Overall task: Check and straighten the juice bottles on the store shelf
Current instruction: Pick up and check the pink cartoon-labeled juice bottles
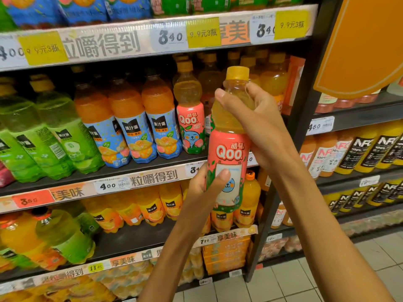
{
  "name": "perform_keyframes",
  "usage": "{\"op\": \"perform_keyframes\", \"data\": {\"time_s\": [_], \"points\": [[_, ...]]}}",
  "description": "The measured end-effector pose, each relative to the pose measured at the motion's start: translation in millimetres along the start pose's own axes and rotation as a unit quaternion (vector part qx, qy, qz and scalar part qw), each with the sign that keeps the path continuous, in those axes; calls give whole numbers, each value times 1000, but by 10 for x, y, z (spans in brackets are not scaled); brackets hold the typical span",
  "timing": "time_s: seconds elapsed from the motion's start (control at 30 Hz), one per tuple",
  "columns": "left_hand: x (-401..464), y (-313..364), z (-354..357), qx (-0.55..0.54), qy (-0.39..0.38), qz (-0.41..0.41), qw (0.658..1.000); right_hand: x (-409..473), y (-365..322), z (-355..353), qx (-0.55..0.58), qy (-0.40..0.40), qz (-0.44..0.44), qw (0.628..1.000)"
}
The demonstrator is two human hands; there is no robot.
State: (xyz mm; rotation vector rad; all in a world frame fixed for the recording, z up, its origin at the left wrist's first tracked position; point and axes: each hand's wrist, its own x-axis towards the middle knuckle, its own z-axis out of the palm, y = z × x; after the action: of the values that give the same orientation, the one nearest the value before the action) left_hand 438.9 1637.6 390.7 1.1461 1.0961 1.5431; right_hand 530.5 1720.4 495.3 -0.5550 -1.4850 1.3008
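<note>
Head view shows a person holding one Qoo bottle (pixel 227 149) up in front of the shelf (pixel 139 168), clear of the rows and roughly upright, its label facing the camera. The right hand (pixel 250 118) wraps the clear shoulder just under the yellow cap (pixel 237 73), fingers curled round it. The left hand (pixel 207 186) grips the lower label, thumb pressed flat on the front.

The bottle is full nearly to the neck with pale yellow juice, so it likely feels fairly heavy for its size. Its thin plastic wall should give a little under a squeeze, and the glossy sleeve may be slippery. Taking it at the narrower shoulder and supporting it low, as now, looks like the safest hold; the cap alone would be a poor one.

Behind it, to the left, a second Qoo bottle (pixel 189 118) stands at the shelf front, label forward, with more of the same juice in the row behind, though that far row is dim and hard to count. Further left stand orange bottles (pixel 139 123) with blue labels, then green bottles (pixel 50 131), some leaning. The gap at the shelf front to the right of the standing Qoo bottle is probably where the held one belongs.
</note>
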Motion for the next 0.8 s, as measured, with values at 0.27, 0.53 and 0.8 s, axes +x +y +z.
{"op": "perform_keyframes", "data": {"time_s": [0.27, 0.53, 0.8], "points": [[281, -118, 149, 45, 113, 98, 988, 196, 130, -94, -130, 37, -57, 989], [725, -375, 146, 216, 223, 152, 939, 433, 246, -126, -217, -1, -69, 974], [915, -553, 119, 310, 266, 156, 899, 578, 336, -199, -124, -42, -87, 988]]}}
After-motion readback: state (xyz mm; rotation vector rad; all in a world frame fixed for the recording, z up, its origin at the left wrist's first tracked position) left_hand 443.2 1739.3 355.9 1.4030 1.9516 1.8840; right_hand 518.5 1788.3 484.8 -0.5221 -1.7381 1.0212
